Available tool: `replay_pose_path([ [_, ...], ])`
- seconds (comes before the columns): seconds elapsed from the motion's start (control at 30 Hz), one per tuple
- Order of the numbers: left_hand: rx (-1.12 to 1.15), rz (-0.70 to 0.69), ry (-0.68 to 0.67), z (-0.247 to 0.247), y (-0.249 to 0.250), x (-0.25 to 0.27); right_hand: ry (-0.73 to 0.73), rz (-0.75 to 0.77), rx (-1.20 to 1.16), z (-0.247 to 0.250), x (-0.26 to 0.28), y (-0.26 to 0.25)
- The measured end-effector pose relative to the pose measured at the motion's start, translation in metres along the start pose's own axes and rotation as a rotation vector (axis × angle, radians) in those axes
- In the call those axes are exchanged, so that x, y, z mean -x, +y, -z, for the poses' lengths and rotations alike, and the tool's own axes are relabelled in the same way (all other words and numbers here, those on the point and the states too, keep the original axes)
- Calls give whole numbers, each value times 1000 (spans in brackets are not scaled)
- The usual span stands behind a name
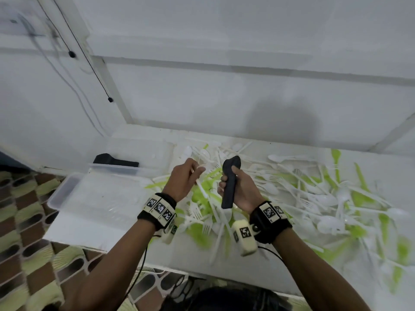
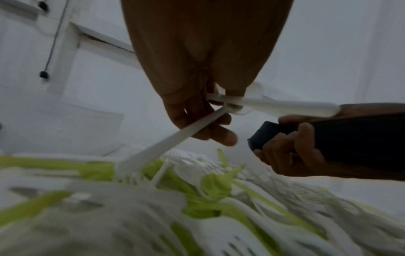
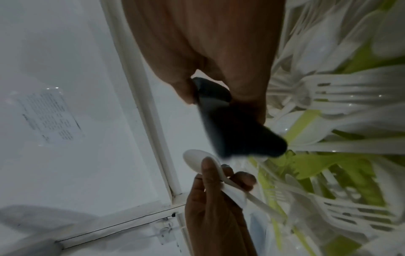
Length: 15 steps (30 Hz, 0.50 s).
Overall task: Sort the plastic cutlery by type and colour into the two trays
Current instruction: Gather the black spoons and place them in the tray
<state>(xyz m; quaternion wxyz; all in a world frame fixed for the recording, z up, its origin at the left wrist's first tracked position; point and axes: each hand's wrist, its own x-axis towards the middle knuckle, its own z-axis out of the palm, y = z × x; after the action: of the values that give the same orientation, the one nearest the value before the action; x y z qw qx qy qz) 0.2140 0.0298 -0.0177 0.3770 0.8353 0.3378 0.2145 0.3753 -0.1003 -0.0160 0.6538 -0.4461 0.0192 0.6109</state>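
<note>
My left hand (image 1: 187, 176) pinches two white plastic pieces above the pile. One is a spoon (image 3: 195, 159) with its bowl by my thumb. The other handle (image 2: 175, 138) slants down toward the heap. My right hand (image 1: 238, 189) grips a long black object (image 1: 230, 185) upright, close beside the left hand. A loose pile of white and green cutlery (image 1: 303, 194) covers the white table under both hands and to the right. Two clear trays lie at the left: a near tray (image 1: 67, 189) and a far tray (image 1: 116, 169).
A black item (image 1: 114, 161) lies behind the far tray by the wall. The table's front edge (image 1: 179, 268) runs close to my forearms, with patterned floor (image 1: 27, 221) at the left. A white wall stands behind the table.
</note>
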Motion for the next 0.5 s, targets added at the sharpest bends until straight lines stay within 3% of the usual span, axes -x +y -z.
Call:
replay_pose_path([
  [0.1, 134, 94, -5, -13, 10, 21, -64, 15, 51, 7, 3, -7],
  [0.27, 125, 139, 39, -22, 21, 59, -113, 20, 296, -5, -1, -8],
  [0.37, 186, 144, 30, -12, 21, 77, -150, 43, 378, -24, -6, -2],
  [0.5, 260, 210, 140, 16, 6, 94, -179, 78, 452, -65, -23, 6],
])
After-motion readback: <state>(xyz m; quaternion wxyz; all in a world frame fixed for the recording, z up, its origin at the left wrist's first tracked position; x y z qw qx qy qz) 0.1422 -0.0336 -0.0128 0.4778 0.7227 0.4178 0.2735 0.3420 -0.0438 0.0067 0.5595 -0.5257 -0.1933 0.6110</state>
